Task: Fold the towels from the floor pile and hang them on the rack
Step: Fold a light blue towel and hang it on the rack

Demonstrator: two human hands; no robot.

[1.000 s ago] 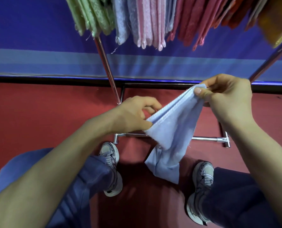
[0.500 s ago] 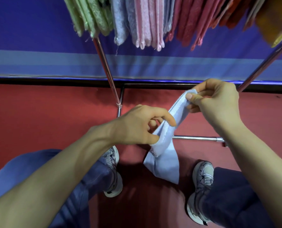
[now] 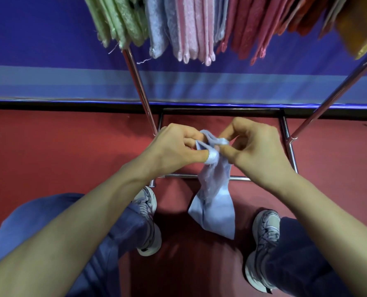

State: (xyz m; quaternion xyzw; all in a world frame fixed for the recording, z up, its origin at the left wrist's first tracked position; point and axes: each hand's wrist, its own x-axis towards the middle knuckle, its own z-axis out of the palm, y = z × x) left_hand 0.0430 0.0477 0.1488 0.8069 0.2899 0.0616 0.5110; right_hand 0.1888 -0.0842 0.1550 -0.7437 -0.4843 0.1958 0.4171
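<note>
Pale blue terry towel [image 3: 215, 211], and it was up in the air in front of the person, bunched at the top and dangling in a narrow strip over the red floor [image 3: 49, 157]! The left hand [image 3: 174, 148] pinched the gathered top edge, and the right hand [image 3: 257, 146] pinched it just beside, the two hands nearly touching. That looked like a fold only half made, with this one not yet hung. Out at the chrome tube rack [image 3: 139, 82], plenty was done: folded green towels [image 3: 118, 22], pink towels [image 3: 193, 28], red towels [image 3: 253, 24] and an orange towel [image 3: 360, 24] hung packed along the top. The floor pile was out of view, so how many remained couldn't be told.
</note>
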